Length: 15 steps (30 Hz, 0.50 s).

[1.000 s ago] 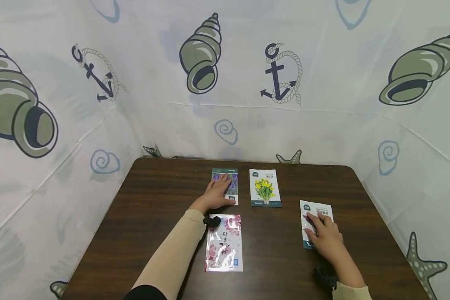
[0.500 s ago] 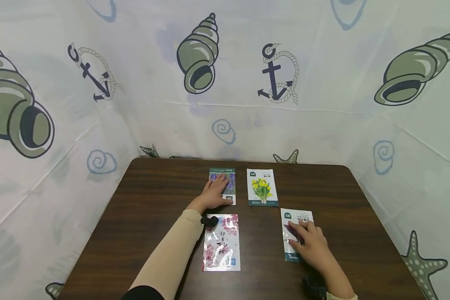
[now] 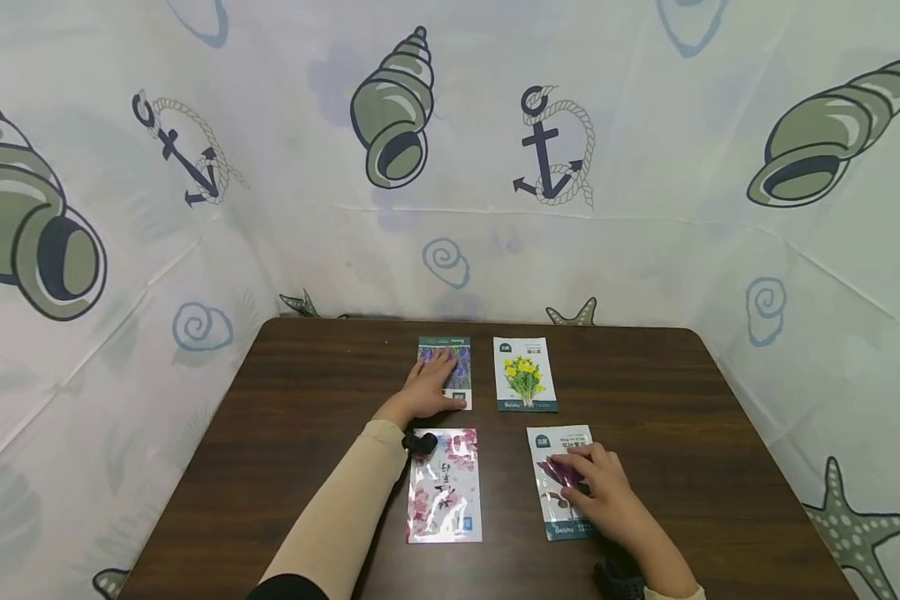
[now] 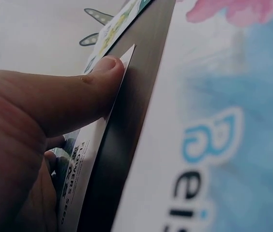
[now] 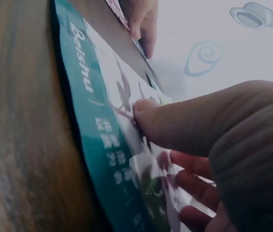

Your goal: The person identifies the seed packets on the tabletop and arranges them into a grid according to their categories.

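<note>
Seed packets lie flat on the dark wooden table (image 3: 285,417), four of them in two rows. The near right packet (image 3: 558,446), white with a teal band and purple leaves printed on it, sits under the right hand (image 3: 596,496), whose fingers lie spread and flat on its face; the right wrist view shows the thumb pressing down on the print beside the teal edge. Just to its left, apart from it, lies a glossy packet with pink blossoms (image 3: 445,487), touched by no hand. In the far row, the left hand (image 3: 427,387) rests flat on a packet with purple flowers (image 3: 450,367), fingers straight, thumb along its near edge close to the corner. Beside that one, not touching, is a white packet with yellow flowers (image 3: 525,375). Both hands are open and pressing down, well apart from each other. A cloth printed with shells, anchors and starfish (image 3: 397,108) hangs behind and to both sides of the table.
</note>
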{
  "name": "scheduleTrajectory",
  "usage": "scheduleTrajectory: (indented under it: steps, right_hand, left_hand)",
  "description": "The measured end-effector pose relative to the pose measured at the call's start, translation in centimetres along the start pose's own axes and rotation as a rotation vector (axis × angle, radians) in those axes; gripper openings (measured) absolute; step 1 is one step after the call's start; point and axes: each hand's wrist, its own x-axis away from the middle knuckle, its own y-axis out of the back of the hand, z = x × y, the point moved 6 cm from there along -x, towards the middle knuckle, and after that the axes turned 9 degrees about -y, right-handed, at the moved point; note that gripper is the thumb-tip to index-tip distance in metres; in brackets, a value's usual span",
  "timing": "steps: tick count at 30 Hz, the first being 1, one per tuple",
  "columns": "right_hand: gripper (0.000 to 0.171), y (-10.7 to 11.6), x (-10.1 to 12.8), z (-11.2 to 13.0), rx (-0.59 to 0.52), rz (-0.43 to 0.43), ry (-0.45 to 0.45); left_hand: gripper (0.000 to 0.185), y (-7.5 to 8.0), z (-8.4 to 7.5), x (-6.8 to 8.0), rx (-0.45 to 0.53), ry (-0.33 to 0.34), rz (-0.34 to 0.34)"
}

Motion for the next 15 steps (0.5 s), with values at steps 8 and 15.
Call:
scheduleTrajectory:
  steps: [8, 15]
  right_hand:
    - [0.048, -0.6, 0.0, -0.2, -0.049, 0.026, 0.037]
    - [0.052, -1.0, 0.3, 0.3, -0.024, 0.067, 0.150]
  left_hand:
    - [0.106, -0.5, 0.8, -0.3, 0.019, -0.002, -0.009]
    - [0.107, -0.2, 0.3, -0.2, 0.006, -0.007, -0.006]
